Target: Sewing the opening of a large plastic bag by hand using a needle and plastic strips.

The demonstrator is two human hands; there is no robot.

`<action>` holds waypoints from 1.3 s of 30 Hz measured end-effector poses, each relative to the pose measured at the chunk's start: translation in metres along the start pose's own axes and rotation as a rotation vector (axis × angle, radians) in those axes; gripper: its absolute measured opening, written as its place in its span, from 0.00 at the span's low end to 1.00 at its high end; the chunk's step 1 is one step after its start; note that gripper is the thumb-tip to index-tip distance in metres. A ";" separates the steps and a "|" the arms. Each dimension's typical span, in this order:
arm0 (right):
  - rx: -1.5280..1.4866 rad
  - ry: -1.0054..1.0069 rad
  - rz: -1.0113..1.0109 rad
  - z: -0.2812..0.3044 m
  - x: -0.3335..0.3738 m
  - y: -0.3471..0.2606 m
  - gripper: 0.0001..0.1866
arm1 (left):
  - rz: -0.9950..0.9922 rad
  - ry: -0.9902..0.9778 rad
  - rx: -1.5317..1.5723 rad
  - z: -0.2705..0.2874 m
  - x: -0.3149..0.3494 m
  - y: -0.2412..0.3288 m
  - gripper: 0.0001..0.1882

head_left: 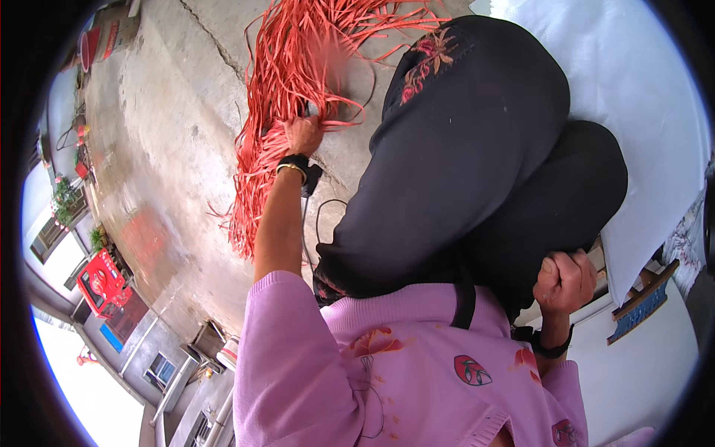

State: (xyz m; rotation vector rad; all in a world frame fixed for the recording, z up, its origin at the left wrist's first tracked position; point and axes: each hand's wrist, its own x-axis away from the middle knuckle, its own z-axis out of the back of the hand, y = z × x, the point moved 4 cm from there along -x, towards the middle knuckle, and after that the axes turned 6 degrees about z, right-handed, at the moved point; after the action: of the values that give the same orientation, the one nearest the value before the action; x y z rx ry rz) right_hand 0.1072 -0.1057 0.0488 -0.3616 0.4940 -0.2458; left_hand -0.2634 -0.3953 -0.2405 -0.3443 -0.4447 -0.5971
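On the concrete floor to my left lies a long loose bundle of red strips (287,56), flat and ribbon-like. My left hand (303,135) reaches down into it, fingers curled in among the strips and partly hidden by them. A small grey piece (310,109) shows just beyond the knuckles; its kind is unclear. My right hand (566,281) is a closed fist beside my thigh, in dark trousers (477,134). Whatever it may hold is hidden by the fingers. Both wrists wear black bands, and a bracelet circles the left one.
A white sheet (633,97) spreads to my right, near a wooden piece with a blue edge (642,307). A thin dark cable (319,216) runs by my left wrist. Farther left stand a red plastic chair (104,283) and potted plants (67,201).
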 end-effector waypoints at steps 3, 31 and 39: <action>-0.011 0.015 -0.025 -0.002 -0.001 0.000 0.06 | 0.049 -0.042 -0.062 -0.022 0.004 0.007 0.09; 0.007 0.134 -0.106 -0.010 -0.014 -0.004 0.06 | 0.127 0.207 0.257 -0.026 -0.003 -0.009 0.10; -0.140 0.168 -0.061 -0.015 -0.024 -0.007 0.05 | 0.178 0.056 0.605 0.030 0.005 -0.070 0.22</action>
State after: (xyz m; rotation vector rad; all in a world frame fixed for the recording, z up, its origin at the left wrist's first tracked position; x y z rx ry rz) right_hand 0.0787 -0.1084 0.0494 -0.4958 0.6686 -0.3027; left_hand -0.3110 -0.4393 -0.1998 0.2088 -0.5115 -0.2764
